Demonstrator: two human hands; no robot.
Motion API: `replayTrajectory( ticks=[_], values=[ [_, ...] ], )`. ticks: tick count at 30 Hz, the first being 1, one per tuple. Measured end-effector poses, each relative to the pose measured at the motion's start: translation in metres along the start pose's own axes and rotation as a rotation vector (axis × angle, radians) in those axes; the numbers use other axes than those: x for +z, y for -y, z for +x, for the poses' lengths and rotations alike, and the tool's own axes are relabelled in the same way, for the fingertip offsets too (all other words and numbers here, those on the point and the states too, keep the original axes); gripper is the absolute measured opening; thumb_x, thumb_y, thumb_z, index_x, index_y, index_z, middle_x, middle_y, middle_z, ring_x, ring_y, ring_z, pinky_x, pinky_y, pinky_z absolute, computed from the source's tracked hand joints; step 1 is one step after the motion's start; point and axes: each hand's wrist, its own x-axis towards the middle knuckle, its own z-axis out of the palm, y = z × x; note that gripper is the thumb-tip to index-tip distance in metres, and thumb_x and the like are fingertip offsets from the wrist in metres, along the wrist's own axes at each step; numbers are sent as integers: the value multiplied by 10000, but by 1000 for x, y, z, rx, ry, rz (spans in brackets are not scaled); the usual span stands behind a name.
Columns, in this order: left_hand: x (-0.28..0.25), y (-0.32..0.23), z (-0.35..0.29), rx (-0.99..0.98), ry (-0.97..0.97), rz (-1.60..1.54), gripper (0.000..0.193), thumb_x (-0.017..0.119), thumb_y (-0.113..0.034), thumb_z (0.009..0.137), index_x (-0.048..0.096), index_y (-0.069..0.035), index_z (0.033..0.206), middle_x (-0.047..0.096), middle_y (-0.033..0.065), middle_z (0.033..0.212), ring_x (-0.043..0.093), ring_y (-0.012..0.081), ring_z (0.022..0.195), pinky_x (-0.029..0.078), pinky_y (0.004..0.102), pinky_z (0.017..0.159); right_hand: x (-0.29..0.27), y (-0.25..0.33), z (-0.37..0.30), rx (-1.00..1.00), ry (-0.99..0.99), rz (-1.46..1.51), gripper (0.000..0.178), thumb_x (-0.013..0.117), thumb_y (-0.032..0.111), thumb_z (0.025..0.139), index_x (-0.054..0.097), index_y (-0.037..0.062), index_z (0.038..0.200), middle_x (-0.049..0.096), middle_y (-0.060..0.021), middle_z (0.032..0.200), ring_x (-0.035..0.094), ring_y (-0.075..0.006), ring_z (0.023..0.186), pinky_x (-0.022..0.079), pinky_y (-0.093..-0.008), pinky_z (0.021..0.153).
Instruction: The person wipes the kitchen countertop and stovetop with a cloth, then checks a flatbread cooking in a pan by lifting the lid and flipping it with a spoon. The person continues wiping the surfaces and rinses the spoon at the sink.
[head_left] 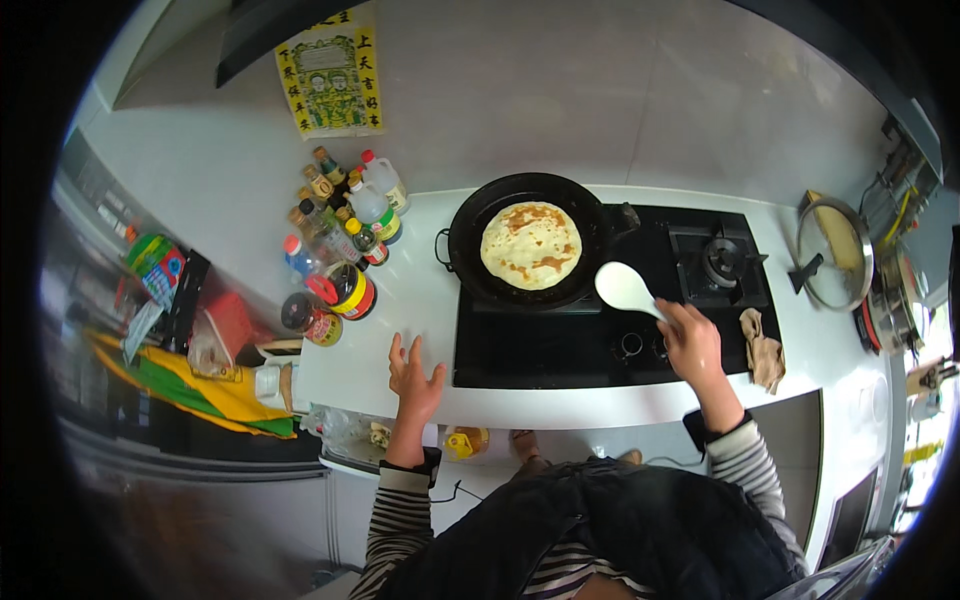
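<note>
A round flatbread [531, 246] with browned patches lies in a black frying pan [470, 262] on the left side of the stove. My right hand [692, 342] is closed around the handle of a white rice paddle [624, 287]. The paddle's broad end hangs over the stove, just right of the pan's lower rim and apart from the bread. Over the counter's front edge, left of the stove, my left hand [415, 380] is held up with its fingers spread, holding nothing.
Several sauce and seasoning bottles [345, 290] crowd the counter's left. A bare burner [722, 262] occupies the stove's right side, with a crumpled brown cloth [763, 350] at its front right corner. A glass lid [835, 255] leans farther right. Below my left hand, a drawer [350, 450] stands pulled out.
</note>
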Motion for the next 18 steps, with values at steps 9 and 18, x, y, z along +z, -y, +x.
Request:
replayTrajectory(
  ticks=[9,18],
  values=[
    [-12,-28,52,197,-61,-127,585,721,-146,820,503,-101,1361,253,185,1533,419,407,1294,406,475,1037,39,58,101,-40,373,-570,175,671,156,808,736,116,966,711,-126,874,710,-302,834,573,-410,711],
    [-10,-90,106,441,13,-45,449,734,-209,815,609,-124,1239,419,116,1439,412,338,1319,321,457,1076,63,63,108,18,439,-429,149,659,141,787,737,111,910,725,-130,878,714,-311,869,576,-408,734]
  ],
)
